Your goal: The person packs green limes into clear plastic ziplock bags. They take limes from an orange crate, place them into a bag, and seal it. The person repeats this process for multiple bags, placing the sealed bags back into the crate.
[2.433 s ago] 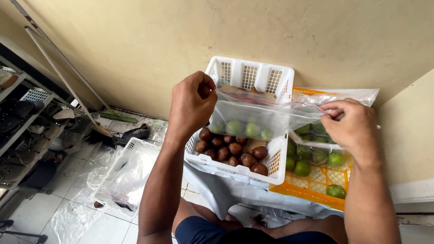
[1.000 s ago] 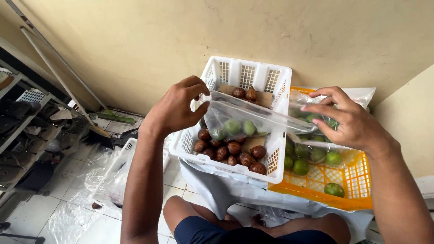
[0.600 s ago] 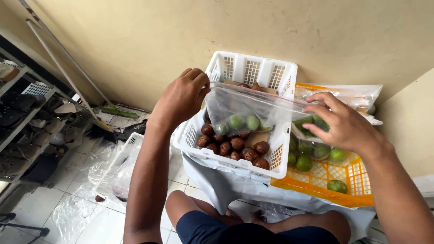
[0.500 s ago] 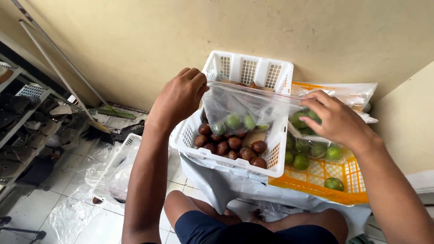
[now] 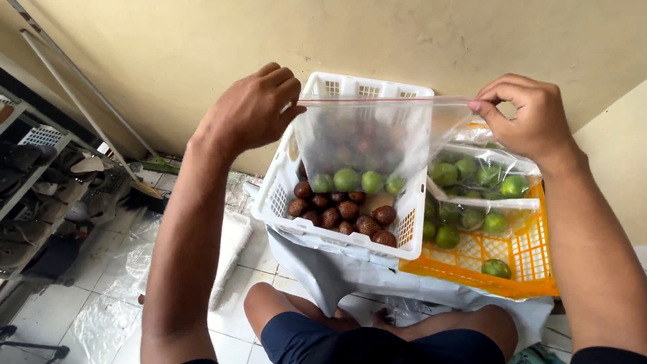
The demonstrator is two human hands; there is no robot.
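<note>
I hold a clear zip-top plastic bag [image 5: 367, 145] stretched between both hands above a white basket [image 5: 280, 199]. My left hand [image 5: 253, 108] pinches the bag's top left corner and my right hand [image 5: 522, 114] pinches its top right corner. Several green limes [image 5: 357, 180] sit in the bottom of the bag. Brown scaly snake fruits [image 5: 344, 216] fill the white basket under the bag.
An orange basket [image 5: 526, 253] to the right holds loose green limes and another clear bag of limes [image 5: 482, 175]. Both baskets rest on grey cloth [image 5: 337, 276] above my knees. A shoe rack [image 5: 40, 202] and plastic sheets [image 5: 101, 317] lie at left. A beige wall stands behind.
My right hand has risen from the orange basket to the bag's top right corner, and the bag's top edge is now pulled straight and taut between both hands.
</note>
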